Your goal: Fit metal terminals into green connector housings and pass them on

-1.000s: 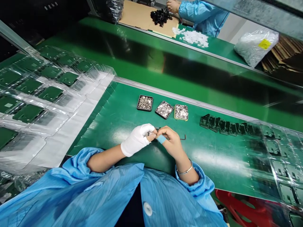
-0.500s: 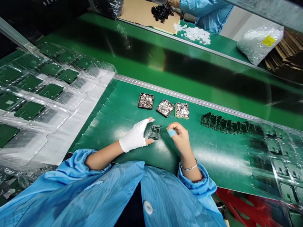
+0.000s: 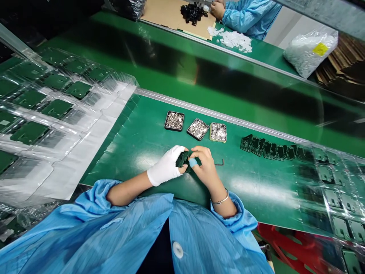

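My left hand [image 3: 167, 164], in a white glove with bare fingertips, grips a small green circuit board [image 3: 182, 159] by its edges and holds it tilted. My right hand [image 3: 203, 163], with blue tape round the thumb, is closed in a pinch at the board's right side. Whatever lies between those fingertips is too small to make out. Just right of this hand, a dark L-shaped hex key [image 3: 219, 163] lies on the green table. Beyond the hands stand a black tray of small metal parts [image 3: 174, 121], a second tray [image 3: 198, 129] and a yellowish one [image 3: 218, 132].
A row of green boards [image 3: 268, 147] leans at the right, beside clear plastic trays [image 3: 327, 175] of boards. More clear trays [image 3: 57, 108] stand at the left. Past the metal rail [image 3: 222, 113], a co-worker's hands [image 3: 218, 9] are near black parts [image 3: 194, 13] and white pieces [image 3: 235, 41].
The circuit board has been lifted and tilted in my left hand. My right hand has moved left to meet it, and the hex key now shows on the table. The co-worker's hands have shifted.
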Demonstrator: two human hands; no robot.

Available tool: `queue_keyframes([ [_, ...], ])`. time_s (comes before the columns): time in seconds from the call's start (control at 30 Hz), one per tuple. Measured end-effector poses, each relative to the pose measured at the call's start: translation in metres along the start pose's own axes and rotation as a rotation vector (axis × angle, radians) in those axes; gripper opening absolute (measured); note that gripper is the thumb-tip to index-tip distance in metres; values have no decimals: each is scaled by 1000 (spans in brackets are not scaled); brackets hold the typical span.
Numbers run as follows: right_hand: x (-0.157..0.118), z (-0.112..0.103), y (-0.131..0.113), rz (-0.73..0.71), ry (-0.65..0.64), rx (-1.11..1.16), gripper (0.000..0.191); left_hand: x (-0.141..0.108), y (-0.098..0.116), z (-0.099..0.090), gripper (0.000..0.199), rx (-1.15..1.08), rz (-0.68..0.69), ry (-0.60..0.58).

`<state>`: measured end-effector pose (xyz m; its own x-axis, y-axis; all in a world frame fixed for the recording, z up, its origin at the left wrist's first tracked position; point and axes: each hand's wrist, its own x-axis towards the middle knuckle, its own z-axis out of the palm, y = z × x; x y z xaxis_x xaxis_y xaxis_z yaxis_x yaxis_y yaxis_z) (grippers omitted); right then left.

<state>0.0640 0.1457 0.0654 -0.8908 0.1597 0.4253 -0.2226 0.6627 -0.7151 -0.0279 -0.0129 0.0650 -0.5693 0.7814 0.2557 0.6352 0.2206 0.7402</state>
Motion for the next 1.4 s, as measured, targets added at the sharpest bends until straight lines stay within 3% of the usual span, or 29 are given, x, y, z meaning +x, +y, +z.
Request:
queue_keyframes([
  [0.4, -2, 1, 0, 61, -14, -4, 14, -1, -2, -1, 44, 184, 129, 0],
  [0.57, -2, 5, -1, 68, 14, 37, 15, 2, -2, -4, 35, 42, 118, -18],
  [0.77, -2, 12, -2, 128, 58, 70, 12, 6, -2, 1, 32, 129, 65, 67],
  [1.0, -5, 15, -10, 162, 27, 86, 14, 12, 3, -3, 21, 276, 31, -6],
  [1.13, -8, 17, -9, 198, 51, -21, 13, 8, 9, 9, 27, 376, -26, 44],
  [1.27, -4, 10, -1, 269, 23, 22, 11, 4, 4, 18, 46, 237, -10, 37],
  [1.4, 2, 5, 3, 276, -70, 81, 17, 3, -5, 11, 50, 20, -46, -34],
])
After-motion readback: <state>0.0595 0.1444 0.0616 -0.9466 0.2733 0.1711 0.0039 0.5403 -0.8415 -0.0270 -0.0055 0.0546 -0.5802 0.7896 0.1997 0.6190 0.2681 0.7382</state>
